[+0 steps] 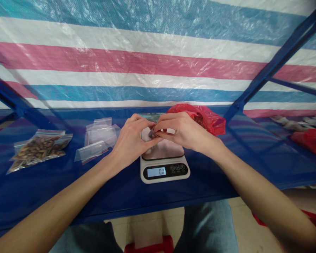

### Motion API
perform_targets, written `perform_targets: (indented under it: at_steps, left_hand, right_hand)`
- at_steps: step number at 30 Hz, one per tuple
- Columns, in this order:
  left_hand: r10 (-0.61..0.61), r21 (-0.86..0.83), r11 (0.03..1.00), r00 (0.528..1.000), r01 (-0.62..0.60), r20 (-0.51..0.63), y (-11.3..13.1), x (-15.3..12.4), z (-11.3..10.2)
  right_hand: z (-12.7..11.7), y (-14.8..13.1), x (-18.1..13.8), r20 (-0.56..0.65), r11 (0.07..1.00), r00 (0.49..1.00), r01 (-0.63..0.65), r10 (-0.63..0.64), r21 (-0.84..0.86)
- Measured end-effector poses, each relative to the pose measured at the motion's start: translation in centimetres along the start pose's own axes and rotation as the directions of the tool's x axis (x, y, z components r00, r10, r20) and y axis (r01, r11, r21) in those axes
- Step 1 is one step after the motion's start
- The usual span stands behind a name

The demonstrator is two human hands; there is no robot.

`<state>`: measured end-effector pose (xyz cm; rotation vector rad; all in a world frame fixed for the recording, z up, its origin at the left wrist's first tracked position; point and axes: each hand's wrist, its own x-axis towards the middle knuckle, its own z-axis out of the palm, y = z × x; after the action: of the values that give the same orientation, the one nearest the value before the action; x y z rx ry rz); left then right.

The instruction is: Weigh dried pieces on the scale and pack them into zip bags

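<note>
Both my hands meet above a white digital kitchen scale (165, 177) with a shiny metal plate; its lit display reads 0.0. My left hand (134, 138) is closed in a pinch at the left side of the plate. Opposite it, my right hand (182, 130) pinches too, fingertips touching those of the left. Between them is a small greyish, film-like piece (152, 134), mostly hidden by the fingers, so its kind is unclear. Behind my right hand lies an open red plastic bag (213, 121) with small brownish-red pieces inside.
Left of the scale lie several flat clear zip bags (101, 135). Farther left are filled zip bags (40, 147) of brown, elongated pieces. Blue metal posts (255, 84) flank the blue shelf (115, 196), with striped sheeting (147, 63) behind. Another red bag (312, 140) lies far right.
</note>
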<state>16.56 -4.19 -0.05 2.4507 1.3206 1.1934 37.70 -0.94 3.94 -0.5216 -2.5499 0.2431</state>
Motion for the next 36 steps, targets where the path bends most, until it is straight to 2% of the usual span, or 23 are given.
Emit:
perform_targets:
  at_steps: [4,9,11,15,17,19,22,25,28,31,33,36]
  left_hand:
    - [-0.022,-0.055,0.998,1.000,0.022,0.002,0.1,0.0,0.0]
    - [-0.124,-0.170,0.978,0.992,0.125,0.018,0.4,0.2,-0.1]
    - [-0.155,-0.201,0.966,0.987,0.162,0.049,0.5,0.2,0.0]
    - [-0.201,-0.255,0.942,0.975,0.219,0.095,0.2,0.2,0.2]
    - [-0.207,-0.275,0.934,0.972,0.230,0.112,0.0,0.2,0.3]
    - [-0.205,-0.315,0.918,0.968,0.241,0.143,0.0,0.1,0.4]
    - [-0.199,-0.367,0.897,0.967,0.246,0.161,0.1,0.1,0.6]
    - [-0.187,-0.365,0.899,0.966,0.242,0.178,0.2,0.1,0.6]
    - [-0.152,-0.391,0.895,0.970,0.217,0.191,0.1,0.2,0.4]
    - [-0.133,-0.393,0.903,0.982,0.175,0.132,-0.1,0.3,-0.1]
    - [-0.171,-0.361,0.915,0.984,0.180,0.056,-0.3,0.3,-0.5]
    - [-0.263,-0.326,0.921,0.957,0.211,-0.123,-1.0,0.2,-1.2]
  right_hand:
    - [-0.2,0.1,0.1,-0.055,0.996,0.998,-0.040,0.044,0.080]
    - [-0.9,0.2,0.1,-0.160,0.943,0.964,-0.160,0.213,0.292]
    - [-1.9,0.5,-0.3,-0.242,0.920,0.926,-0.199,0.289,0.336]
    - [-5.6,2.4,-2.8,-0.421,0.905,0.811,-0.288,0.405,0.314]
    - [-7.4,4.1,-4.6,-0.414,0.867,0.762,-0.424,0.499,0.263]
    - [-8.5,5.9,-6.1,-0.285,0.792,0.739,-0.560,0.610,0.242]
    - [-8.2,8.1,-7.4,-0.049,0.743,0.748,-0.646,0.662,0.175]
    - [-6.5,9.3,-7.3,0.056,0.765,0.767,-0.642,0.639,0.052]
    - [-5.3,9.8,-6.8,-0.014,0.772,0.775,-0.631,0.632,-0.076]
    - [-5.2,9.8,-6.6,-0.081,0.778,0.791,-0.612,0.607,-0.142]
    - [-5.5,9.6,-6.6,-0.143,0.774,0.788,-0.615,0.599,-0.150]
    - [-6.0,8.8,-6.5,-0.333,0.770,0.773,-0.614,0.540,-0.173]
